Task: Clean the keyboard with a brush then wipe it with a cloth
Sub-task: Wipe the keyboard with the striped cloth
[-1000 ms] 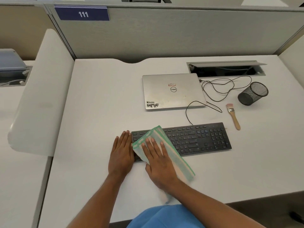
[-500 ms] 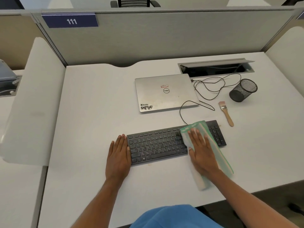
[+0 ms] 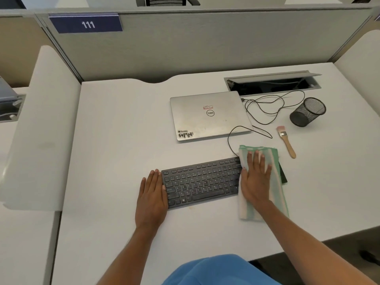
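The white desk (image 3: 123, 140) carries a black keyboard (image 3: 201, 182) near its front edge. A green striped cloth (image 3: 273, 161) covers the right end of the keyboard, and its near end lies on the desktop. Behind the keyboard lies a closed silver laptop (image 3: 207, 116). To the right of the laptop are a loose black cable (image 3: 227, 138), a black mesh cup (image 3: 307, 112) and a wooden brush (image 3: 286, 141). An open cable hatch (image 3: 271, 83) is set in the far side.

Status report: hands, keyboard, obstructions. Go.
Left hand flat against keyboard's left end. Right hand flat, pressing cloth on keyboard's right end. Brush on desk beyond cloth, not in the way.
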The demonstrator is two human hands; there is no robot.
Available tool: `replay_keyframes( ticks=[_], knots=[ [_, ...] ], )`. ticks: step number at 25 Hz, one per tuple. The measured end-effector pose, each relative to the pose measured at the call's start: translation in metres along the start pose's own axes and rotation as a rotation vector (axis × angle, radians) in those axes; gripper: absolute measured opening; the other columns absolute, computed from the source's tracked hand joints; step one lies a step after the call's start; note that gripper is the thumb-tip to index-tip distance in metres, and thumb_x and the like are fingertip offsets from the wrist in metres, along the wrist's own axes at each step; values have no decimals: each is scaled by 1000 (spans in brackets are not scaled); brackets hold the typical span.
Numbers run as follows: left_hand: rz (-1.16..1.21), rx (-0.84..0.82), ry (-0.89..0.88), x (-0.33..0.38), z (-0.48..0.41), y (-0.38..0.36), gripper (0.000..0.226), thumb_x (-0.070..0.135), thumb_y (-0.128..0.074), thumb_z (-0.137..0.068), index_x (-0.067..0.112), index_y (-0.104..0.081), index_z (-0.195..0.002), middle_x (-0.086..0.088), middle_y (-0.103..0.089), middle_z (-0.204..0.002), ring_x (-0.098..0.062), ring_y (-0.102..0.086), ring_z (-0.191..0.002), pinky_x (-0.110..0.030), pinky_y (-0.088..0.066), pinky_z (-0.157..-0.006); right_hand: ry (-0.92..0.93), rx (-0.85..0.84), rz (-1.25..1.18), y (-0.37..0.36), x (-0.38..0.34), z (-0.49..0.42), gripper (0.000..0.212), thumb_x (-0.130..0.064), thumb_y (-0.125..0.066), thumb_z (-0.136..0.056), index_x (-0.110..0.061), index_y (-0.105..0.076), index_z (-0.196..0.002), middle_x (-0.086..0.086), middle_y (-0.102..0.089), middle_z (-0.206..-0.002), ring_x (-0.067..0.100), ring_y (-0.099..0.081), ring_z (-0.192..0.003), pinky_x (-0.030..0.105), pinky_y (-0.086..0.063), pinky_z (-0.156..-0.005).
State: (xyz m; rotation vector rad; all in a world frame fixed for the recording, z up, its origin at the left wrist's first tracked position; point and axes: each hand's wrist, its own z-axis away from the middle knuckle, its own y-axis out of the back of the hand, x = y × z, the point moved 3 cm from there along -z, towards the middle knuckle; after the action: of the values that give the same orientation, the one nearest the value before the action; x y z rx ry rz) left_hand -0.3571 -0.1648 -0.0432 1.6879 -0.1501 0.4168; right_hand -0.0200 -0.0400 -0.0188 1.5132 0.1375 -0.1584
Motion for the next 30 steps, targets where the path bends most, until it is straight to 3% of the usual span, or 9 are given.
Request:
replay_keyframes(
  ticks=[5, 12, 20, 25, 30],
  knots=[
    [20, 2, 11, 0, 0, -1, 55, 25, -26, -110, 4, -45, -157, -11, -46, -163, -25, -35, -155, -41, -13, -131, 206, -58, 11, -18, -89, 33, 69, -37, -18, -99, -16, 0, -162, 5, 6, -170, 24, 12, -156, 54, -2, -126],
    [18, 3, -1, 0, 2, 0, 55, 23, -27, -109, 4, -46, -156, -13, -46, -162, -27, -38, -154, -42, -16, -129, 475, -120, 45, -34, -187, 72, 72, -36, -30, -99, -14, -3, -162, 9, 4, -170, 27, 11, -156, 56, -7, -125],
    [42, -5, -15, -2, 4, -1, 60, 24, -25, -104, 5, -46, -157, -13, -45, -163, -28, -36, -155, -41, -13, -130, 829, -161, 127, -29, -159, 92, 75, -35, -37, -98, -15, -4, -162, 3, -2, -170, 21, 6, -157, 51, -6, -126],
    [30, -8, 21, -2, 3, -2, 56, 27, -24, -110, 3, -47, -155, -11, -47, -162, -25, -36, -155, -43, -17, -130, 755, -149, 144, -16, -102, 62, 71, -36, -33, -101, -20, 0, -162, -3, 1, -170, 15, 7, -157, 48, -9, -127],
    [24, -21, 24, -2, 3, -3, 58, 28, -21, -110, 4, -45, -157, -10, -45, -163, -23, -34, -156, -41, -14, -131, 554, -112, 121, 0, -47, 27, 66, -38, -21, -104, -21, 4, -162, -5, 6, -170, 12, 11, -156, 48, -11, -127]
  ],
)
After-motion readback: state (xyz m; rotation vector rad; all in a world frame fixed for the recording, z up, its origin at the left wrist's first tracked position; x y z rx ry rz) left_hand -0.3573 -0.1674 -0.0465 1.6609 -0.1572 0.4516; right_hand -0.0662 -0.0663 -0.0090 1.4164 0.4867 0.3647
